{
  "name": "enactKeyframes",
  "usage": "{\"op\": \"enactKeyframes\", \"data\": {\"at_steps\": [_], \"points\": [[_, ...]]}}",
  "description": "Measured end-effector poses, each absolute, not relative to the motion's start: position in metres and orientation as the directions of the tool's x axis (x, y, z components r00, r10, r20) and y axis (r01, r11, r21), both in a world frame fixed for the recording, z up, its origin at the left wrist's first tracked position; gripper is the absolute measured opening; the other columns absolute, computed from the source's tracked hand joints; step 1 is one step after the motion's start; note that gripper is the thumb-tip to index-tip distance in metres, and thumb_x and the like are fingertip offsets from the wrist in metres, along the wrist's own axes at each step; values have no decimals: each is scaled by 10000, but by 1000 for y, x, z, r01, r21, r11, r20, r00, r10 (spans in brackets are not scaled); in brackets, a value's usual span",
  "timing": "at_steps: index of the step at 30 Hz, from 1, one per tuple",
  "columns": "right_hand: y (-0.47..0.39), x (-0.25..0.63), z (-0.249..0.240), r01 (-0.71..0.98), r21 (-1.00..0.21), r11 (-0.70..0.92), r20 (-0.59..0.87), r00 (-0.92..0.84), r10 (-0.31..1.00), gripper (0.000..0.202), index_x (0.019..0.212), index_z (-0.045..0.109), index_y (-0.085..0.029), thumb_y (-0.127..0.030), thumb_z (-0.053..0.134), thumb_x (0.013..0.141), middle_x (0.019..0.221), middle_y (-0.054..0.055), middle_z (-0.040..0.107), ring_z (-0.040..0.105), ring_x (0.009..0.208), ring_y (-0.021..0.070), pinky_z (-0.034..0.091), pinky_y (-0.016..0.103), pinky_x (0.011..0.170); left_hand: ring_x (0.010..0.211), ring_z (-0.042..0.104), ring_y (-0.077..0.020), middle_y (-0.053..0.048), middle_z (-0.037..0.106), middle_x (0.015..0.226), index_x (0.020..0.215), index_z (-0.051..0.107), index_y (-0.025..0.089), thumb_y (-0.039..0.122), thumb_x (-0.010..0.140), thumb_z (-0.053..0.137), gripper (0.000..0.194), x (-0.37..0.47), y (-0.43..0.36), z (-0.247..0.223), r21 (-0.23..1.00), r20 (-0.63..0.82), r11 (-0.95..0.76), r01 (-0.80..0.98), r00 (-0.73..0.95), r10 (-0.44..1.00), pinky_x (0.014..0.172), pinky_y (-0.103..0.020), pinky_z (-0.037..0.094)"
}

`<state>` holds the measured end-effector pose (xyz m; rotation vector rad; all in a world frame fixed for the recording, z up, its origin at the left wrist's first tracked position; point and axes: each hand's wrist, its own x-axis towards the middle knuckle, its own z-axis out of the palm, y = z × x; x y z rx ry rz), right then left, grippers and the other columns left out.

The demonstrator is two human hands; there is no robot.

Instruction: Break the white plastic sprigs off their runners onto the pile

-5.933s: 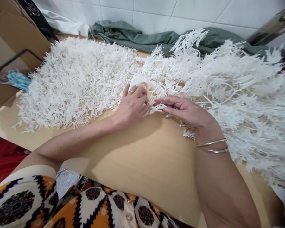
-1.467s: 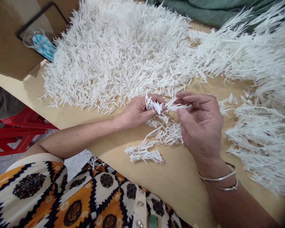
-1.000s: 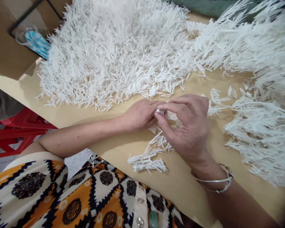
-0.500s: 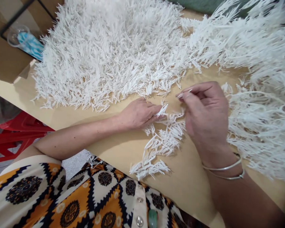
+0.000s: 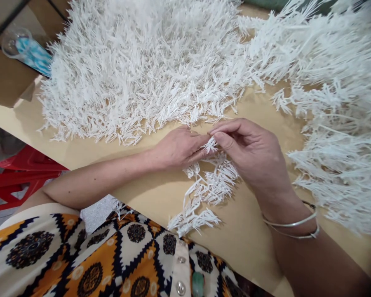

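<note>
My left hand (image 5: pixel 181 147) rests on the yellowish tabletop (image 5: pixel 247 247), its fingers closed on a small tuft of white frayed strands (image 5: pixel 210 144). Against that tuft, from the right, my right hand (image 5: pixel 250 154) pinches with thumb and forefinger; their tips meet the left fingertips. Below both hands a white branching sprig (image 5: pixel 219 183) trails towards the table's near edge, its upper end partly hidden by the fingers. Two thin bangles circle my right wrist.
A big heap of white frayed pieces (image 5: pixel 142 66) lies behind the hands. More long white strands (image 5: pixel 346 165) spread at the right. A cardboard box (image 5: pixel 3 78), a clear cup (image 5: pixel 15 43) and a red stool (image 5: pixel 21 177) are at the left.
My right hand has moved left and down, from a gap beside my left hand to the tuft at its fingertips. My left hand has hardly moved.
</note>
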<state>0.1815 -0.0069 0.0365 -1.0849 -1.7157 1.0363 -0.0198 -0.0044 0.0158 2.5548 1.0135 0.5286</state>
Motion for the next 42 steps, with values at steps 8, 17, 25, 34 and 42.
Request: {"op": "enactKeyframes", "data": {"at_steps": [8, 17, 25, 34, 42], "points": [[-5, 179, 20, 305, -888, 345, 309, -160, 937, 127, 913, 685, -281, -379, 716, 986, 751, -23, 668, 628, 650, 146, 554, 310, 603, 621, 557, -156, -27, 682, 743, 1033, 671, 203, 576, 1123, 172, 629, -23, -3, 22, 532, 149, -631, 565, 670, 727, 670, -331, 372], [21, 209, 5, 336, -878, 342, 374, 35, 927, 209, 1174, 712, -349, -453, 681, 996, 1059, 74, 736, 705, 934, 245, 597, 453, 857, 774, 639, -161, -49, 793, 970, 1204, 710, 197, 553, 1133, 194, 630, -26, -14, 32, 640, 56, -577, 507, 718, 694, 924, -373, 418], [-8, 187, 43, 391, -811, 435, 314, -336, 888, 326, 1127, 722, -284, -383, 849, 843, 1149, 48, 708, 686, 1084, 251, 559, 482, 987, 615, 518, -146, -25, 645, 704, 925, 648, 182, 618, 1107, 153, 685, -25, -10, 28, 632, 94, -563, 533, 668, 738, 804, -346, 455], [-7, 180, 32, 207, -936, 283, 252, -166, 953, 97, 904, 705, -268, -326, 778, 931, 878, -15, 727, 680, 781, 152, 606, 334, 715, 581, 480, -141, -4, 610, 674, 977, 646, 189, 628, 1105, 218, 626, -24, -10, 24, 608, 130, -595, 526, 674, 728, 785, -347, 451], [-8, 177, 22, 255, -950, 180, 170, -62, 984, 269, 887, 648, -268, -507, 753, 951, 761, -31, 674, 618, 626, 138, 559, 321, 595, 760, 655, -156, -31, 751, 861, 1130, 735, 214, 601, 1120, 222, 643, -26, -10, 36, 709, 67, -502, 495, 662, 746, 867, -331, 471]]}}
